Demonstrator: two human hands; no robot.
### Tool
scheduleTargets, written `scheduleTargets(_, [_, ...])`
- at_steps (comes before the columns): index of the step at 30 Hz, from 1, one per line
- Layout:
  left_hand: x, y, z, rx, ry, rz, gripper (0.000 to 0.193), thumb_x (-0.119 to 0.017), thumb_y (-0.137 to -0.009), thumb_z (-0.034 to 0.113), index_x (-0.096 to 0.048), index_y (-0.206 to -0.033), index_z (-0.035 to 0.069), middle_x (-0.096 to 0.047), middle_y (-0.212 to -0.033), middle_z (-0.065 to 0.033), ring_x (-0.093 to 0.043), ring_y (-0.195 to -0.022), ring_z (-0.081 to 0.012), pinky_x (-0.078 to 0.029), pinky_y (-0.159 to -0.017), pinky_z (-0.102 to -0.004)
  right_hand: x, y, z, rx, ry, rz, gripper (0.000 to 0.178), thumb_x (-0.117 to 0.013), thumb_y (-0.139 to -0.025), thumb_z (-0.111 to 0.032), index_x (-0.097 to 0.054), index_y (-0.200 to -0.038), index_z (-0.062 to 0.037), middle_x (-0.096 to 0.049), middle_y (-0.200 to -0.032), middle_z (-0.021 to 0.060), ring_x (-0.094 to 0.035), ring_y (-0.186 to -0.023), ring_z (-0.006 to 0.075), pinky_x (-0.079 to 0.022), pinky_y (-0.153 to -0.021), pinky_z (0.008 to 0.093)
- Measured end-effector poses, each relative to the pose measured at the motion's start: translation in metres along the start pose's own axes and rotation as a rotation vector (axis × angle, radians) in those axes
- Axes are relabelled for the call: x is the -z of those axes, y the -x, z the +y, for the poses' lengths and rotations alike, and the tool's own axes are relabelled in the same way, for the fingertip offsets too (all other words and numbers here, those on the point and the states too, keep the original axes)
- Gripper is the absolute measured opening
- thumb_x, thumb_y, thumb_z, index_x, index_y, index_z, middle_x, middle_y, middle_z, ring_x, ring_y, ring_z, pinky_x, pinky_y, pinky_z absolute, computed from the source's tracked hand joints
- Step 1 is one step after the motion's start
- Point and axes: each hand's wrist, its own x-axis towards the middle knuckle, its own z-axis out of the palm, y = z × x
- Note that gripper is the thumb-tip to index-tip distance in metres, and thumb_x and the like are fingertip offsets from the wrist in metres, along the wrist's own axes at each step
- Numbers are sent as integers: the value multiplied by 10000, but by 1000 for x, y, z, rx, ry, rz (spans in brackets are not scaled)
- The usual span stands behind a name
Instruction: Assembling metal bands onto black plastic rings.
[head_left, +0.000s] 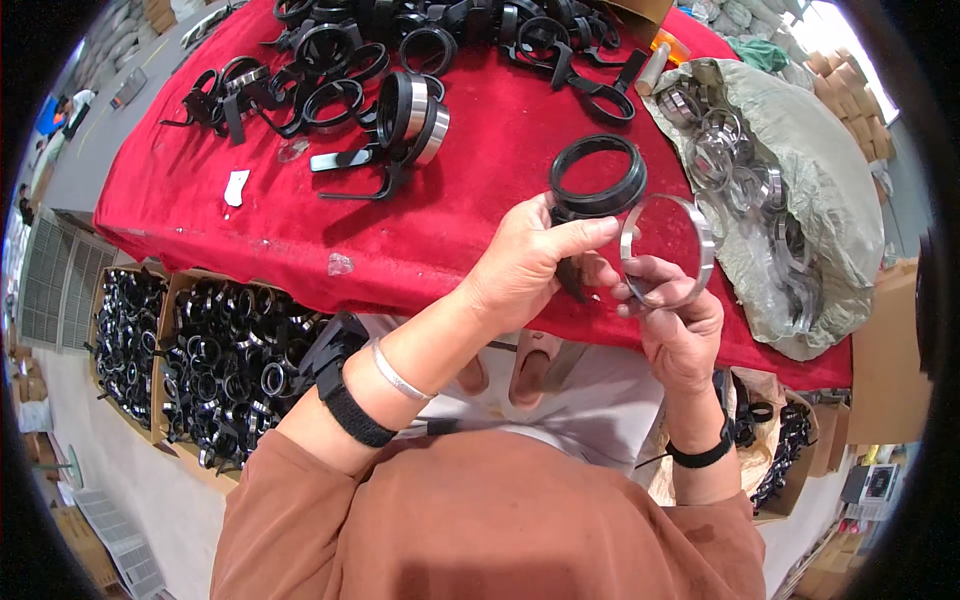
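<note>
My left hand (535, 255) is closed on a black plastic ring (600, 205) with a handle-like tail pointing down below the fingers. Between the thumb and fingers of my right hand (675, 325) is a shiny metal ring (706, 245), held upright just right of the black one. The two rings are very close; whether they touch I cannot tell. Both hands are over the near edge of a red cloth-covered table (480, 200). Left of them, black rings fitted with metal bands (410, 120) stand stacked together on the cloth.
More black rings with tails (325, 50) crowd the table's far side. On the right lies an open pale sack (820, 160) holding metal rings (740, 160). Cardboard boxes full of black parts (225, 365) stand on the floor at left, with another box (790, 450) at lower right.
</note>
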Motion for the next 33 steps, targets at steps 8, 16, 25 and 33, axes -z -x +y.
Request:
scheduleTargets(8, [-3,9,14,-441,-707,117,294,-697,-792,45,-524,-1026,4,-616,-892,-48,-590,-762,-89,-498,-688,-227,0,4,15,-52,-317,43,310,-637,-796,18,-594,-1103,-6,-561,-1203,232,-617,-1017,244,-551,-831,362])
scheduleTargets(16, [1,16,25,-643,-1108,-1,343,-698,-748,-16,-485,-1015,24,-639,-872,-62,-634,-827,-128,-515,-735,-265,5,2,3,20,268,70,580,-666,-799,-15,-427,-1326,26,-548,-1236,189,-584,-1072,246,-514,-869,348])
scheduleTargets(25, [5,16,30,-623,-1241,42,334,-691,-745,1,-487,-1009,14,-651,-845,-97,-662,-806,-180,-522,-717,-298,-26,-19,-31,595,1514,-158,921,-800,-526,-20,-371,-1336,64,-482,-1249,245,-501,-1096,416,-424,-926,455])
scheduleTargets(33, [14,16,22,-472,-816,59,265,-680,-843,133,-515,-1029,42,-634,-873,-57,-595,-696,-117,-494,-639,-244,-31,-25,-34,440,1636,-226,810,-800,-578,-91,-433,-1286,50,-518,-1139,237,-522,-988,393,-452,-858,429])
